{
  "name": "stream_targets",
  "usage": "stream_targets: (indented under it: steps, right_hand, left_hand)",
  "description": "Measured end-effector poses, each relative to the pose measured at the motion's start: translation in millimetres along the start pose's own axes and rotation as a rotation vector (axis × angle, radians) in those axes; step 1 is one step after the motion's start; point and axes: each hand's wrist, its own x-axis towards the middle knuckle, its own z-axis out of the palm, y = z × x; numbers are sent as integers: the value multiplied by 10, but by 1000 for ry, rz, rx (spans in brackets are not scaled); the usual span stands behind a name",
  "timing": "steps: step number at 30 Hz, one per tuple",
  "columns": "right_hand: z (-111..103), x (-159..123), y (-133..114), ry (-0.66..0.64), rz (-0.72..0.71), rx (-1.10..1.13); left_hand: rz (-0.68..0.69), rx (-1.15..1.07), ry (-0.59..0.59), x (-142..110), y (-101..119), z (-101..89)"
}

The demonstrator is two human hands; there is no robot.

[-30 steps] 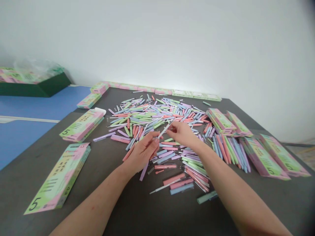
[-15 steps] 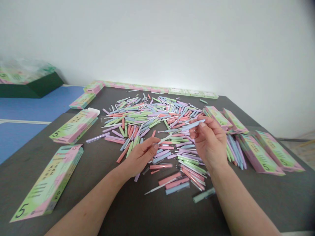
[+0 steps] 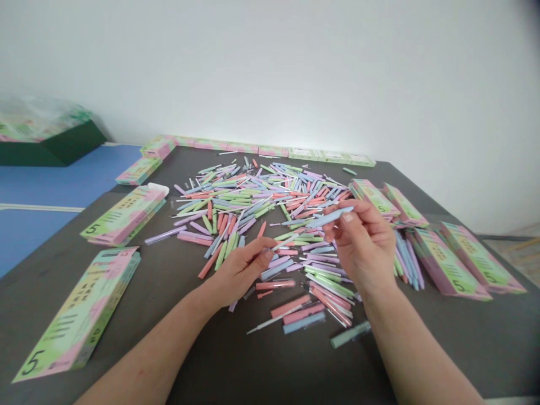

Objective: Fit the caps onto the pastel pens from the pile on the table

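Right hand (image 3: 363,242) grip closed on pastel blue pen (image 3: 331,216) above pile of pastel pens (image 3: 236,194); left hand (image 3: 240,270) grip half-curled, holding unclear

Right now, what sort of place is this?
Probably a packing room: a dark table heaped with pastel pen-like sticks, printed boxes marked 5 on it, and a green bin of more boxes.

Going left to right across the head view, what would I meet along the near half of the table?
Green-and-pink box marked 5 → left hand → right hand holding a pale blue stick → bunch of pale blue sticks → second green-and-pink box
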Motion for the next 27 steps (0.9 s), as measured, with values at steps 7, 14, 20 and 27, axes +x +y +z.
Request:
stream_targets:
  steps: [7,14,20,27]
  right_hand:
    - [-9,-34,29,-29,24,-72]
    - [-57,20,-42,89,-13,-119]
    - [-53,1,-50,35,-19,-107]
    - [-42,-5,-38,9,-19,-89]
  left_hand:
    - [-6,11,-3,-3,18,-2]
    - [-16,-26,3,-6,13,3]
    - [-15,-31,-4,-4,36,6]
    - [-10,-9,-6,-8,42,-2]
